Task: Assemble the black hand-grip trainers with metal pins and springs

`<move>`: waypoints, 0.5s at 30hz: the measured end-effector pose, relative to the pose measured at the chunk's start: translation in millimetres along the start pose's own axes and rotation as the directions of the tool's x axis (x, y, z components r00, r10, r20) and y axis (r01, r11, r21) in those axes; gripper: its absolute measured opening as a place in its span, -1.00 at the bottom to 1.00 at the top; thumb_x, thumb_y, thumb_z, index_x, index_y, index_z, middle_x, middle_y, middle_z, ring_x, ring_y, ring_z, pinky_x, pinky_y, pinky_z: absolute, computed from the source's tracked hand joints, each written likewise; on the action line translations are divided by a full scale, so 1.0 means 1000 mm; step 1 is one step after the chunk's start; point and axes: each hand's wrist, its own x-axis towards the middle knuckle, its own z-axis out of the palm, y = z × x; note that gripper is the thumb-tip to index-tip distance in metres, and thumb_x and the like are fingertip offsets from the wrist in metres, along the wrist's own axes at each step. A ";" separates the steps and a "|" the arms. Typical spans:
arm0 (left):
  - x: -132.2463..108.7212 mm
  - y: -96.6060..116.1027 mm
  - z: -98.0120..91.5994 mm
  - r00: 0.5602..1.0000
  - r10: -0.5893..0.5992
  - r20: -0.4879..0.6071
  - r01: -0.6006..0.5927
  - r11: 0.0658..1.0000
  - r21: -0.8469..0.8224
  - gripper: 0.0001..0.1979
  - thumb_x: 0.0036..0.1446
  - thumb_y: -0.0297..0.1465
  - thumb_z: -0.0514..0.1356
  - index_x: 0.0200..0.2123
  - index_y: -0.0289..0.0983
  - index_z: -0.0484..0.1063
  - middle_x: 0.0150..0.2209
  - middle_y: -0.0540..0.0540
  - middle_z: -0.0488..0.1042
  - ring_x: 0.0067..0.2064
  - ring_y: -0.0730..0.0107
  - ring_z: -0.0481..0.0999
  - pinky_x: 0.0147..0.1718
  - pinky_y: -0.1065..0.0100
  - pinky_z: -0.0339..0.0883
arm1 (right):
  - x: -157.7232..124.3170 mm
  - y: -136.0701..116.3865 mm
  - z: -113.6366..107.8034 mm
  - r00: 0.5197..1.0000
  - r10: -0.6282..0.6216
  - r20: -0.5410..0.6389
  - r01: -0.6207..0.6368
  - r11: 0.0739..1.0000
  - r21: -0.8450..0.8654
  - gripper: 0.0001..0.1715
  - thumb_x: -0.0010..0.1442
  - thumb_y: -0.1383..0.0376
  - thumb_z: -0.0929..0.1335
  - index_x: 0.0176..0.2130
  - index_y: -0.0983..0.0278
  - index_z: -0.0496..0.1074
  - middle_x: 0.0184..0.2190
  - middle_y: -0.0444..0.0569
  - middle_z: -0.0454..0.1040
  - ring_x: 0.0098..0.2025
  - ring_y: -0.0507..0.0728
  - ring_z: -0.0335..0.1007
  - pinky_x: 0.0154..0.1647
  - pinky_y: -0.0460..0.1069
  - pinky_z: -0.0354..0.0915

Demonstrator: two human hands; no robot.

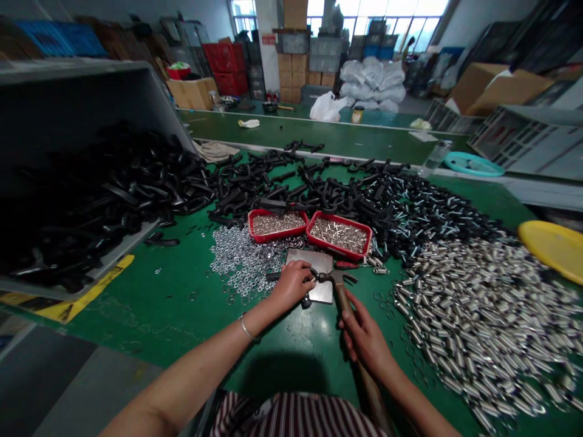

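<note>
My right hand (367, 338) is closed round the wooden handle of a claw hammer (337, 280), whose steel head rests over a small metal plate (312, 267) on the green table (150, 303). My left hand (291, 284) is closed on a small black part (305, 299) that it holds down on the plate, right beside the hammer head. A thin bracelet circles my left wrist.
Two red trays (339, 233) of small metal pieces stand behind the plate. Loose washers (241, 261) lie left of it, silver sleeves (478, 297) are heaped at right, black handles (282, 182) behind. A grey bin (68, 170) of black parts tips in from the left. A yellow dish (553, 246) sits far right.
</note>
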 end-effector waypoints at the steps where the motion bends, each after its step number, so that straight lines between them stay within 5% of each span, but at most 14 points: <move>1: 0.000 0.000 0.000 1.000 0.002 0.000 -0.002 1.000 0.001 -0.92 0.13 -0.39 0.29 -0.33 -0.26 0.59 0.04 -0.17 0.49 0.07 0.03 0.40 0.07 0.04 0.22 | 0.000 -0.001 -0.005 1.000 -0.023 0.002 0.023 0.998 -0.058 -0.21 0.31 -0.06 0.24 0.39 0.09 0.01 -0.38 -0.14 0.48 -0.71 -0.01 0.26 -0.78 -0.11 0.20; 4: -0.002 0.001 -0.001 1.000 0.003 -0.007 -0.003 1.000 0.013 -0.92 0.13 -0.40 0.28 -0.32 -0.25 0.59 0.04 -0.17 0.49 0.07 0.03 0.40 0.04 0.05 0.24 | 0.003 -0.013 -0.027 0.967 -0.256 0.009 0.244 0.909 -0.337 -0.32 0.32 0.01 0.25 0.35 0.08 0.16 -0.15 0.03 0.56 -0.36 0.18 0.53 -0.47 0.02 0.46; 7: -0.003 0.001 -0.001 1.000 0.021 -0.018 -0.020 0.999 0.027 -0.91 0.14 -0.39 0.27 -0.31 -0.24 0.59 0.05 -0.16 0.48 0.07 0.03 0.40 0.04 0.05 0.24 | 0.005 -0.030 -0.045 0.870 -0.478 0.124 0.450 0.663 -0.599 -0.36 0.37 0.15 0.21 0.38 0.08 0.13 0.07 0.11 0.48 -0.03 0.26 0.49 -0.07 0.10 0.44; 11: -0.003 0.001 -0.001 1.000 0.016 -0.027 -0.015 0.999 0.034 -0.91 0.14 -0.40 0.27 -0.28 -0.24 0.59 0.05 -0.15 0.48 0.08 0.03 0.39 0.07 0.04 0.24 | 0.007 -0.053 -0.054 0.873 -0.347 0.343 0.477 0.456 -0.752 -0.34 0.39 0.27 0.15 0.41 0.01 0.02 -0.18 0.05 0.50 -0.33 0.17 0.50 -0.25 0.05 0.43; 15: -0.003 0.004 0.000 1.000 0.010 -0.017 -0.009 1.000 0.029 -0.90 0.15 -0.39 0.27 -0.28 -0.25 0.59 0.04 -0.16 0.49 0.08 0.03 0.40 0.08 0.03 0.24 | 0.007 -0.062 -0.051 0.828 -0.451 0.334 0.541 0.481 -0.690 -0.33 0.40 0.26 0.16 0.43 0.06 -0.02 -0.03 0.10 0.48 -0.09 0.21 0.48 -0.05 0.08 0.40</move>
